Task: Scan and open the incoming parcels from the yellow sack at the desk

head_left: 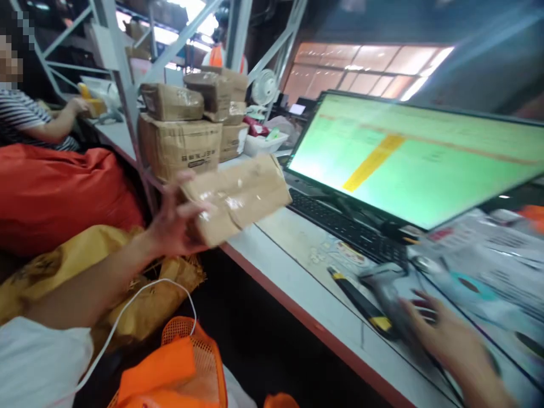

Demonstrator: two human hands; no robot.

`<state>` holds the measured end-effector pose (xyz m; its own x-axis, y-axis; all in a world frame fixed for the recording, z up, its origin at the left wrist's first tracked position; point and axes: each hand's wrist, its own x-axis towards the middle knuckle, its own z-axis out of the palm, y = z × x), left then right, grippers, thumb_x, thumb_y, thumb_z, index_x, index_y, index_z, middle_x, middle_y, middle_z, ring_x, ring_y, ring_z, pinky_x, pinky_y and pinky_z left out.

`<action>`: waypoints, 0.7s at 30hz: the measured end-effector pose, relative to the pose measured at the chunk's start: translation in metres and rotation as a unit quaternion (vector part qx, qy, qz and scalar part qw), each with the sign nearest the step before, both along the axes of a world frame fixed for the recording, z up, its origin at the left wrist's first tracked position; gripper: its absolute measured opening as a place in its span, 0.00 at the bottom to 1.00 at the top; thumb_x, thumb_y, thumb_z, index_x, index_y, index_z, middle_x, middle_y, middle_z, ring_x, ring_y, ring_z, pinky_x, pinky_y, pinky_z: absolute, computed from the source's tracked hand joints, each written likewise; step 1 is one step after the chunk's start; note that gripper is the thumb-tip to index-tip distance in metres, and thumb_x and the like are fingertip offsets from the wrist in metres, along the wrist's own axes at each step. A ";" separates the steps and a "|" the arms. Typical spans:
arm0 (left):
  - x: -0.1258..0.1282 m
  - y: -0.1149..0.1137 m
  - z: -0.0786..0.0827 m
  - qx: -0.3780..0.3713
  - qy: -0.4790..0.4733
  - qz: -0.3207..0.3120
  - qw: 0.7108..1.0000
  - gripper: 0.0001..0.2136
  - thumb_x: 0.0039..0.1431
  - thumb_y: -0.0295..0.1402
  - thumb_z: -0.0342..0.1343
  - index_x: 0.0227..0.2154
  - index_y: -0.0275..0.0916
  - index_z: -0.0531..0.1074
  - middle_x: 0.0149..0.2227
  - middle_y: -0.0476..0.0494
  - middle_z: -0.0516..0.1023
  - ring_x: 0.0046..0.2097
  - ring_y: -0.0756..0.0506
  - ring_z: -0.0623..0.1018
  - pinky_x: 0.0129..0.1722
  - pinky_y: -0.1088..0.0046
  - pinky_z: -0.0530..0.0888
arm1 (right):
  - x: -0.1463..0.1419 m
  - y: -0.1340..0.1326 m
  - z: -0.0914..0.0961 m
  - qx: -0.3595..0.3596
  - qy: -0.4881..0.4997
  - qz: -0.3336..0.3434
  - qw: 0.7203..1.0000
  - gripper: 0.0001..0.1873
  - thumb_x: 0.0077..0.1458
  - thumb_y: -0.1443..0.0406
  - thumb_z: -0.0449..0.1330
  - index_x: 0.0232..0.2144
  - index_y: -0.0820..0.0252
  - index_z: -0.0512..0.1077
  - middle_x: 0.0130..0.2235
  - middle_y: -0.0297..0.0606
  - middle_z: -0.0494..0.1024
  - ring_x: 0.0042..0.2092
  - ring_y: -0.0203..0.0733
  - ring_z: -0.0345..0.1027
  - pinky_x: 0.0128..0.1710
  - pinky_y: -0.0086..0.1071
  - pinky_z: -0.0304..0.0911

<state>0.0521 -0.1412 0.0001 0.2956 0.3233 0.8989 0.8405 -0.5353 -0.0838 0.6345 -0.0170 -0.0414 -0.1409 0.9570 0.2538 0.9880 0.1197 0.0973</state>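
My left hand (176,218) grips one end of a brown cardboard box (242,195), raised and tilted above the table's near edge. Clear tape glints on the box's side. At the lower right, my right hand (450,334) is low over the tabletop, blurred, with thumb and forefinger apart. Close by its fingers lies a grey barcode scanner (385,283); a small dark, rounded object (425,309) shows between them, too blurred to name. A black and yellow box cutter (359,300) rests left of the scanner.
Behind the keyboard (340,224) stands a lit monitor (408,153). Several cardboard boxes (182,141) are stacked by a metal post (123,85). Plastic packets (488,260) and cables lie at right. A red sack (59,198) and a yellow sack (97,255) sit at left, near another person (34,119).
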 end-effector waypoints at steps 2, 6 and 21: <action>0.043 0.034 -0.019 -0.018 0.081 -0.079 0.993 0.29 0.55 0.43 0.68 0.58 0.55 0.65 0.70 0.43 0.52 0.69 0.32 0.59 0.67 0.44 0.58 | -0.010 0.003 -0.007 -0.075 0.101 -0.066 0.990 0.26 0.66 0.51 0.50 0.60 0.52 0.72 0.48 0.59 0.82 0.46 0.55 0.79 0.44 0.43 0.72; 0.109 0.065 -0.069 -0.008 0.232 -0.146 0.962 0.24 0.60 0.30 0.63 0.58 0.59 0.72 0.66 0.48 0.66 0.69 0.34 0.59 0.67 0.49 0.56 | -0.036 0.000 -0.010 -0.090 0.129 -0.130 0.979 0.37 0.64 0.50 0.53 0.67 0.66 0.62 0.54 0.60 0.78 0.57 0.61 0.73 0.55 0.46 0.66; 0.137 0.056 -0.101 0.019 0.236 -0.116 0.965 0.29 0.59 0.28 0.65 0.61 0.60 0.72 0.63 0.49 0.71 0.68 0.34 0.60 0.67 0.51 0.56 | -0.088 -0.008 0.155 -0.209 0.374 0.030 0.903 0.28 0.60 0.42 0.60 0.28 0.61 0.71 0.25 0.39 0.73 0.23 0.35 0.65 0.19 0.27 0.61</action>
<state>0.1893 -0.0847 -0.1007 0.7357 0.1688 0.6559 0.5613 -0.6939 -0.4511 0.5463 -0.0245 0.1138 -0.1338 0.9876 -0.0823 0.7491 0.0464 -0.6608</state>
